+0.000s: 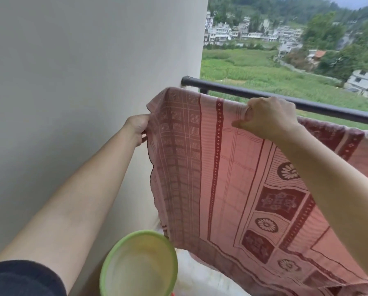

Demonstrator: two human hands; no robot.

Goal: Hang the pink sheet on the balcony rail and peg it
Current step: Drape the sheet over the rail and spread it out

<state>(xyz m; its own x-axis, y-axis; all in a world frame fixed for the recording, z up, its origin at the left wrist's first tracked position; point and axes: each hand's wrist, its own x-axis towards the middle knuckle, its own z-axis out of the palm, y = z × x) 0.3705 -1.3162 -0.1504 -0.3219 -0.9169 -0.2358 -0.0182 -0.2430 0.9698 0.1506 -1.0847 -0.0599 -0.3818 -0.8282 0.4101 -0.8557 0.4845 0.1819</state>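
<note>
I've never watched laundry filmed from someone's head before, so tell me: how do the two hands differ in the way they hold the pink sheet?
The left hand grips the pink sheet at its side edge near the wall, while the right hand pinches its top edge close to the balcony rail. The left hand sits lower, the right hand higher. The left hand's fingers are partly hidden behind the cloth; the right hand's knuckles face the camera. Both are closed on the sheet, with bare forearms.

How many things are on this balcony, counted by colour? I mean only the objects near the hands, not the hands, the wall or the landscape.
Pink: 1, the pink sheet, held up by both hands
Black: 1, the balcony rail
Green: 1, the green basin low by the wall
Total: 3
No pegs are visible.
</note>
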